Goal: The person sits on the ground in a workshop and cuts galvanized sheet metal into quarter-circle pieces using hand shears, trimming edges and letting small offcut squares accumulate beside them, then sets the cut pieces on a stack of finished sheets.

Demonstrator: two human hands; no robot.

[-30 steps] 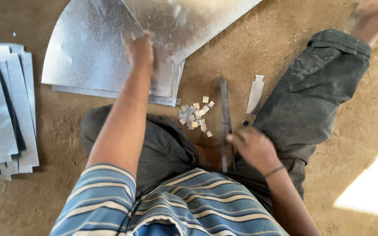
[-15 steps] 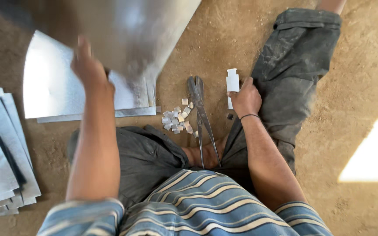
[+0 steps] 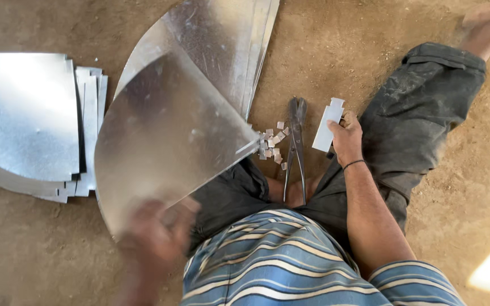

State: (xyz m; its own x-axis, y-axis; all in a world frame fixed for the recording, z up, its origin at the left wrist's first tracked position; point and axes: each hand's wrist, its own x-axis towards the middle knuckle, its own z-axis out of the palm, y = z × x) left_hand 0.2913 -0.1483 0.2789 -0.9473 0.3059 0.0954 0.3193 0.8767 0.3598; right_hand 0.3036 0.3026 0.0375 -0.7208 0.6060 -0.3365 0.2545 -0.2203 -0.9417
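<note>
Sheet metal, a fan-shaped galvanized piece (image 3: 165,136), was up off the floor and tilted, its narrow tip pointing toward the person's lap and its broad curved edge sweeping down to the left. Left hand (image 3: 157,235) was on the lower edge of that piece, blurred, its grip closed around the rim as far as the blur let me tell. Behind it, more fan-shaped sheets (image 3: 228,51) lay flat on the dirt floor (image 3: 324,62), their edges stacked and showing at the upper right. Off to the left sat another stack of cut sheets (image 3: 26,113), lying flat, well apart from the lifted piece's tip.

Right at that tip, a scatter of small square offcuts (image 3: 273,144) lay on the floor between the person's legs. Just beside them lay the tin snips (image 3: 296,147), handles toward the body, blades shut and pointing away. Right hand (image 3: 346,139) was near the snips but apart from them, its grip pinching a small white notched strip (image 3: 327,127) held upright at the fingertips. Dark trousers (image 3: 421,107) and a striped blue shirt (image 3: 290,266) framed the bottom of the view.
</note>
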